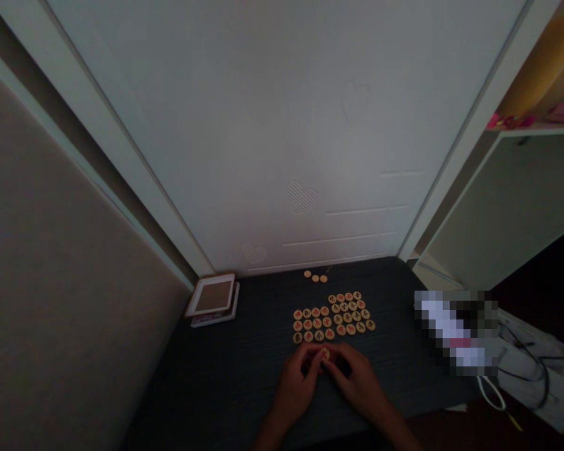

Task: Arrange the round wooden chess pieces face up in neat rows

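Between the fingertips of my left hand and my right hand is a round xiangqi piece with a red character on its face. Both hands are closed on it, just in front of the laid-out pieces. Face-up xiangqi pieces with red and black characters lie in rows at the left. A second block of face-up pieces adjoins it on the right. Farther back, near the white panel, three pieces show plain sides without visible characters.
The dark table meets a white panel with heart patterns at the back. A small stack with a framed brown square sits at the table's left edge. On the right are a blurred-out object and cables.
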A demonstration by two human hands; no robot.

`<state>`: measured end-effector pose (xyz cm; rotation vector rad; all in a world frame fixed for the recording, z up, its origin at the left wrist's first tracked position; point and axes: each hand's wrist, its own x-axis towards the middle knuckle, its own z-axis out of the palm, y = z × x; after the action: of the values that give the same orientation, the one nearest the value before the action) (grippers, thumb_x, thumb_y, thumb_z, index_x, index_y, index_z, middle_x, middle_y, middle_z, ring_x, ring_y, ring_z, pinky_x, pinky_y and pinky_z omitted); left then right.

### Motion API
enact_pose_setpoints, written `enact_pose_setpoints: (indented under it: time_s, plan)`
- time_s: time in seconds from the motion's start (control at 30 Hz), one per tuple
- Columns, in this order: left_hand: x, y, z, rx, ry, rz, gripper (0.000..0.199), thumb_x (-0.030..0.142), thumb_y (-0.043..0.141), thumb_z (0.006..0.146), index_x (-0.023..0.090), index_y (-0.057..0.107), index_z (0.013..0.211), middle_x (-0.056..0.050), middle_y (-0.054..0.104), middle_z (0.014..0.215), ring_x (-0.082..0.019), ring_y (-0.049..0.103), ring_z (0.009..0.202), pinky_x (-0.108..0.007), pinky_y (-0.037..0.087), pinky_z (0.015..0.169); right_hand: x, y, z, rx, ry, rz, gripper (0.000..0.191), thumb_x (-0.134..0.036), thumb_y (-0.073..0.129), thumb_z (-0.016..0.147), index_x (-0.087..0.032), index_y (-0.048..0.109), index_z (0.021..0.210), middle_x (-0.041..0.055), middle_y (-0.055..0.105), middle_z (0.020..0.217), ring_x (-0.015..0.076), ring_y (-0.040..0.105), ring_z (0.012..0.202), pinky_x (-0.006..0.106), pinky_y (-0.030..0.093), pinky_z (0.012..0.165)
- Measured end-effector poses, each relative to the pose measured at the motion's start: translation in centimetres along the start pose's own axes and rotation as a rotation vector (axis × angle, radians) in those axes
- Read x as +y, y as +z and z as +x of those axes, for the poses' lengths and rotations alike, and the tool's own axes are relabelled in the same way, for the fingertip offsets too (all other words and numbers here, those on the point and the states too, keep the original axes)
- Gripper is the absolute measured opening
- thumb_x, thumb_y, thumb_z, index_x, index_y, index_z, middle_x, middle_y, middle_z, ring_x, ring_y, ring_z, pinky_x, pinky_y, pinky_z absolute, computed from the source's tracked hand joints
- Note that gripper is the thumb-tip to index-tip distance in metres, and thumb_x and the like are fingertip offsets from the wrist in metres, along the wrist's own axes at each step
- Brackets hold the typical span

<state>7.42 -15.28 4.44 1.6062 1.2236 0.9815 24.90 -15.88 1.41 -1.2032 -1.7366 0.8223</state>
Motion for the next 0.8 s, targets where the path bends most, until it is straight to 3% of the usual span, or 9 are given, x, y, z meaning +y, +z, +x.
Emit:
enact_pose_setpoints:
  time_s: [0.47, 0.63, 0.8]
  plan:
    - [-0.8, 0.4, -0.2, 0.004, 0.081, 0.072, 0.014, 0.03, 0.057, 0.096, 0.024, 0.069, 0.1, -0.004, 0.075, 0.097, -0.021, 0.07, 0.09, -0.031, 0.056, 0.083, 0.2, -0.3, 0.1, 0.035, 0.034, 0.04, 0.027, -0.045, 0.061, 0.095, -0.024, 0.074, 0.106, 0.0052, 0.076, 0.096, 0.0203, 0.072, 0.086, 0.029, 0.056, 0.08]
    - [-0.5, 0.7, -0.4, -0.015, 0.139, 0.128, 0.014, 0.025, 0.061, 0.093, 0.026, 0.069, 0.104, -0.004, 0.073, 0.099, -0.02, 0.069, 0.089, -0.03, 0.056, 0.081, 0.1, -0.5, 0.2, 0.049, 0.098, 0.066, 0.028, -0.047, 0.063, 0.094, -0.022, 0.075, 0.099, 0.0047, 0.077, 0.091, 0.0207, 0.072, 0.082, 0.029, 0.056, 0.077]
    - [0.3, 0.5, -0.5, -0.036, 0.18, 0.233, 0.019, 0.025, 0.061, 0.094, 0.03, 0.069, 0.11, -0.004, 0.073, 0.109, -0.023, 0.069, 0.098, -0.033, 0.055, 0.089, -0.3, -0.7, 0.1, 0.066, 0.09, 0.087, 0.028, -0.046, 0.061, 0.094, -0.023, 0.076, 0.095, 0.0043, 0.078, 0.089, 0.021, 0.073, 0.082, 0.03, 0.056, 0.079]
